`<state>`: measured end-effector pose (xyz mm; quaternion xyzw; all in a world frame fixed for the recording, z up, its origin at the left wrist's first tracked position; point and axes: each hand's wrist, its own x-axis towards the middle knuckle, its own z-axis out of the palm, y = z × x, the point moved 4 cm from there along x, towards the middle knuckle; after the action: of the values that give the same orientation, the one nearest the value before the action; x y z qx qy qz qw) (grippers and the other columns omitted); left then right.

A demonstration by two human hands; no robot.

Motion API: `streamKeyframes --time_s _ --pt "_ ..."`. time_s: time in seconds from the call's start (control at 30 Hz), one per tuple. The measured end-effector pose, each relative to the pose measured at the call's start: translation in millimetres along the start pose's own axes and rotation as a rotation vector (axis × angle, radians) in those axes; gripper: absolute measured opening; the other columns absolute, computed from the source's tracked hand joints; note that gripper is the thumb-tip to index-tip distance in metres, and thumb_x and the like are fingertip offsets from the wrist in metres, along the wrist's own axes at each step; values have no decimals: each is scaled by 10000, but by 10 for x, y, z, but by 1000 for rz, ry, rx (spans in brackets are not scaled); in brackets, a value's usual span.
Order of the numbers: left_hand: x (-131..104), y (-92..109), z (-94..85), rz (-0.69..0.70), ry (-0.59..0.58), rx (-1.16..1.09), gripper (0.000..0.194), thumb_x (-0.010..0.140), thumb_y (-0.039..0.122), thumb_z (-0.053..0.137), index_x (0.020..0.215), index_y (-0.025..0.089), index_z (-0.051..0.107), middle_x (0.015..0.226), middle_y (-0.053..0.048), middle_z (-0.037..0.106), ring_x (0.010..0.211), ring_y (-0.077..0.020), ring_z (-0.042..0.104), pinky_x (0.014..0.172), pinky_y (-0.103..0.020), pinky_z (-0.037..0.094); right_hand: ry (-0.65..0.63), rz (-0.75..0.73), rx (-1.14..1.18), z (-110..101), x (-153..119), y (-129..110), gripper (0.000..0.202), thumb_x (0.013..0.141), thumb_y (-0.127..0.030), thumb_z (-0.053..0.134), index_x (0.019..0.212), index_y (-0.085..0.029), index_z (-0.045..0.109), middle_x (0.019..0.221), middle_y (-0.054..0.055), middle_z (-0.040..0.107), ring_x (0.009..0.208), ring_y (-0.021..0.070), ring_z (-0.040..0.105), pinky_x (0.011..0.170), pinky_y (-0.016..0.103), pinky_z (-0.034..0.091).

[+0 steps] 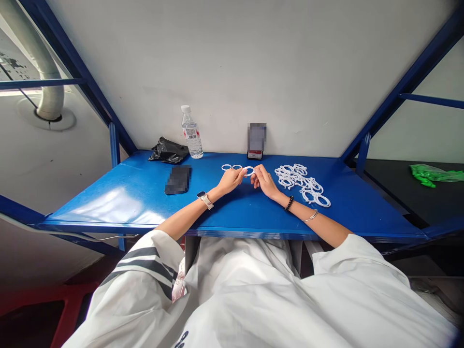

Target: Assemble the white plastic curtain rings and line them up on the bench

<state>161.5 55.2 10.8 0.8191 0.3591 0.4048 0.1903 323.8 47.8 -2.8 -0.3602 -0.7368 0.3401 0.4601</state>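
Head view, left to right: a crumpled black plastic bag (168, 151) lies toward the back of the blue counter (224, 208), with a dark flat slab (178, 180), blurred and possibly a phone, nearer the front. Just beside the bag stands a capped water bottle (193, 135). Two loose rings (226, 170) lie just behind the left hand (231, 180), its grip pinching the held white ring (249, 167) by the left edge. The right hand's (266, 182) grip pinches the opposite edge. Farther right, more white rings lie in a tangled heap (297, 180).
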Motion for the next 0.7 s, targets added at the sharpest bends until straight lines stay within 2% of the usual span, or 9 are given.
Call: streamKeyframes --time_s 0.1,0.27,0.47,0.7 --pt "2 -9 24 -31 -9 -30 800 942 811 176 552 203 519 492 -35 573 505 -154 547 594 -291 401 3 5 1 -10 -1 7 476 986 -711 342 905 -250 429 647 -42 604 493 129 579 516 259 475" --pt "-14 -19 44 -122 -12 -163 796 929 821 247 585 187 586 489 -25 591 458 -140 542 553 -292 427 -5 0 -54 -12 -2 -1 513 983 -727 327 859 -244 448 623 -34 593 492 131 573 524 265 480" --pt "-27 -41 57 -206 -3 -311 774 903 838 307 583 175 545 507 -32 579 459 -124 536 495 -264 427 -19 -10 -102 -11 -5 -30 543 991 -729 301 828 -238 466 616 -29 595 490 132 567 531 266 473" --pt "-4 -70 41 -228 17 -362 761 881 852 341 580 174 509 501 -31 563 449 -114 521 466 -251 413 -53 -24 -144 -4 -12 -55 491 1015 -667 307 953 -237 535 625 -36 604 481 134 579 537 259 459"
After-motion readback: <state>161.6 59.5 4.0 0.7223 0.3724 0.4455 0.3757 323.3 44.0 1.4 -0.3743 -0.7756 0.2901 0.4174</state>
